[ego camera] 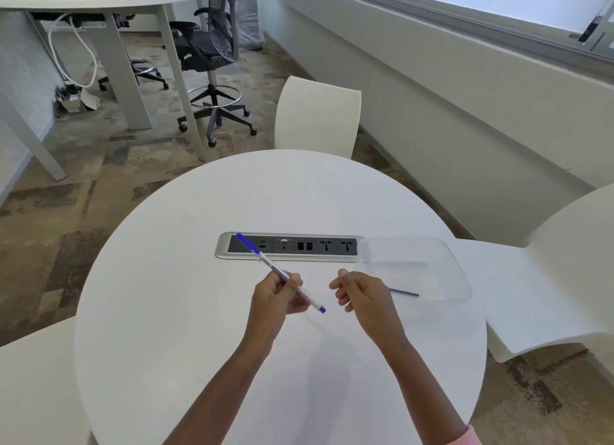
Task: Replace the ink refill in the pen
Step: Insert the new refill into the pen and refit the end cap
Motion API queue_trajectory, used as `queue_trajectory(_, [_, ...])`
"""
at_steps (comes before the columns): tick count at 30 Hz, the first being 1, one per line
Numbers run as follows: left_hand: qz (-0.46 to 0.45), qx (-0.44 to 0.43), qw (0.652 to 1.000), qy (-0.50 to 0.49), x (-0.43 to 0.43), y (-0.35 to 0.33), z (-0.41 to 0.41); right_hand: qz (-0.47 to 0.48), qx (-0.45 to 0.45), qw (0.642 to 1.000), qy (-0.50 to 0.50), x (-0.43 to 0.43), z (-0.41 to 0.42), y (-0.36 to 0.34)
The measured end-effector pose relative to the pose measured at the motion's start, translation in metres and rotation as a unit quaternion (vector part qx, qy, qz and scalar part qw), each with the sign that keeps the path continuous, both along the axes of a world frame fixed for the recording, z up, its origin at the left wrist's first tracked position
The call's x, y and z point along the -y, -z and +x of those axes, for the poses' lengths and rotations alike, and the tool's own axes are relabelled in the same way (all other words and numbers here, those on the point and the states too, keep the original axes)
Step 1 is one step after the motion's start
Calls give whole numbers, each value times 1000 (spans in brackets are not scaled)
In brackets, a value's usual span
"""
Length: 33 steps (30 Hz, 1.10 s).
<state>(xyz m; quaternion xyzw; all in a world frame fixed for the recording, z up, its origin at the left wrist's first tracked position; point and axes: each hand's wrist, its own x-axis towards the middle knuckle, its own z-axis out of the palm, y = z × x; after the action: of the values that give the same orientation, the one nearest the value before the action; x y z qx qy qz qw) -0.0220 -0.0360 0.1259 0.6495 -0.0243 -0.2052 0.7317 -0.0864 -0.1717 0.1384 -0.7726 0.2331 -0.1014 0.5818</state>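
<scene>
Blue-capped pen (270, 264) aslant (refill (403, 292) apart)

One pen (265, 258), one loose blue refill (403, 292), one clear plastic tray (460, 273), one round white table (166, 311), one socket panel (222, 248) with two power outlets (327, 246), three white chairs (317, 115), one seen only at its edge, two dark office chairs (216, 46), two hands: left hand (274, 295), right hand (362, 293)
</scene>
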Motion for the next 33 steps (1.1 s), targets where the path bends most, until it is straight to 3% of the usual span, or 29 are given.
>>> queue_trajectory(4, [206,87,972,79,-9,20,-3,-61,-4,998,-12,-7,5,7])
queue_trajectory(8, [372,213,882,195,-13,37,-9,-79,-40,995,-53,-24,13,21])
queue_trajectory(17, [367,150,883,250,-20,63,-3,-70,-108,991,-23,-42,25,59])
queue_trajectory(25, [422,277,845,178,-31,102,15,-134,-150,979,26,-41,35,88])
queue_trajectory(30, [538,287,767,201,-37,125,31,-179,-180,966,48,-45,46,105])
queue_trajectory(33, [564,283,745,219,-40,134,40,-187,-199,961,49,-49,53,113])
